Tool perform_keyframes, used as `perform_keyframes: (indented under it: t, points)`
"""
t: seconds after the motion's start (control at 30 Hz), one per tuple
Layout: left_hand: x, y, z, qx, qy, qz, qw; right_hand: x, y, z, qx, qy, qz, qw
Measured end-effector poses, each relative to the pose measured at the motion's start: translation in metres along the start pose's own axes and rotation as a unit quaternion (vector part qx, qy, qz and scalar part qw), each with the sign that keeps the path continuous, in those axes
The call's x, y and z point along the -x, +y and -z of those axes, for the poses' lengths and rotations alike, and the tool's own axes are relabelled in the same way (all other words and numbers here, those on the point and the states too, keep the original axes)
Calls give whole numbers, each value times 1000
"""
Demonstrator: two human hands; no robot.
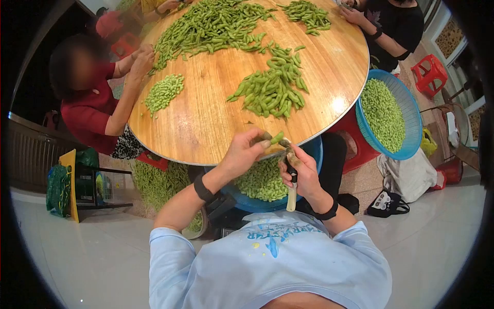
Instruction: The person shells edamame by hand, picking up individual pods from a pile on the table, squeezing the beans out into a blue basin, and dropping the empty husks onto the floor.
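Observation:
Near the front edge of the round wooden table (206,113), my left hand (248,149) pinches a green bean pod (277,137) between thumb and fingers. My right hand (301,172) is closed around a small tool (292,198) with a black part and a pale handle end pointing down; its upper end meets the pod's right side. Both hands are above a blue basin (242,202) of shelled beans (263,180), partly hidden by my arms. A pile of whole pods (272,87) lies on the table beyond my hands.
A larger pod heap (211,26) and shelled beans (164,93) are on the table. One person in red (92,103) sits left, another in black (393,26) at upper right. A blue basket (416,123) of beans stands right, near a red stool (429,74).

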State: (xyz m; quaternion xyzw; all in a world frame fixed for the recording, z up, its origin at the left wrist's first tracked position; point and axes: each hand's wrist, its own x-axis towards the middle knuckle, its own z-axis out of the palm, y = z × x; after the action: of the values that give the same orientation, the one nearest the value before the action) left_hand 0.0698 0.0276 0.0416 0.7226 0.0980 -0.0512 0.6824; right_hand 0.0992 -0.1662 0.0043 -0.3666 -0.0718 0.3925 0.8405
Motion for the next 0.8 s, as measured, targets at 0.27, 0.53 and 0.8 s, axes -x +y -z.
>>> perform_keyframes:
  t: [0.27, 0.53, 0.8]
  points:
    - [20, -9, -1, 18, -13, -2, 1000, -4, 13, -9, -47, -35, -28, 998]
    - [26, -16, -3, -90, 37, -77, 992, -5, 17, -13, -52, -42, -29, 997]
    - [23, -19, 6, 143, -38, 13, 989, -4, 8, -21, -110, -62, -58, 990]
